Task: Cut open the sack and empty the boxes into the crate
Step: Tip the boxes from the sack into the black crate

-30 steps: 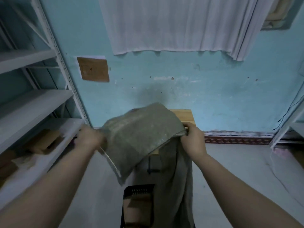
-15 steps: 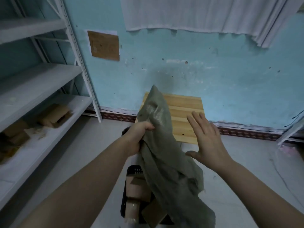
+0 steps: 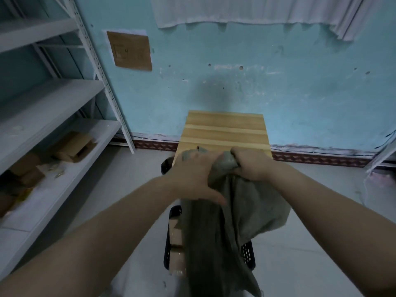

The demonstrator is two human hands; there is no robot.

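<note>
Seen from above, two bare arms reach forward over a pale floor. Both hands hold the bunched upper end of a limp grey-green sack [image 3: 222, 228]. The left hand [image 3: 196, 179] is spread over the gathered cloth, fingers curled into it and thumb pressed against the fabric below. The right hand [image 3: 251, 165] is clenched in a fist around the same bunch, just beside the left, the two almost touching.

From the hands the sack hangs straight down, its long axis running from the far grip toward the viewer. It looks slack and flat, probably emptied. Directly beneath it stands a black slotted crate [image 3: 248, 254], its rim showing on the left and right of the cloth. Brown cardboard boxes [image 3: 176, 239] lie inside, visible on the left where the sack does not cover them.

Just beyond the hands is a light wooden tabletop [image 3: 225, 129] against a turquoise wall. A grey metal shelf [image 3: 70, 159] on the left carries more cardboard.

Neither hand is clearly nearer the crate; the sack lies between them and it.
</note>
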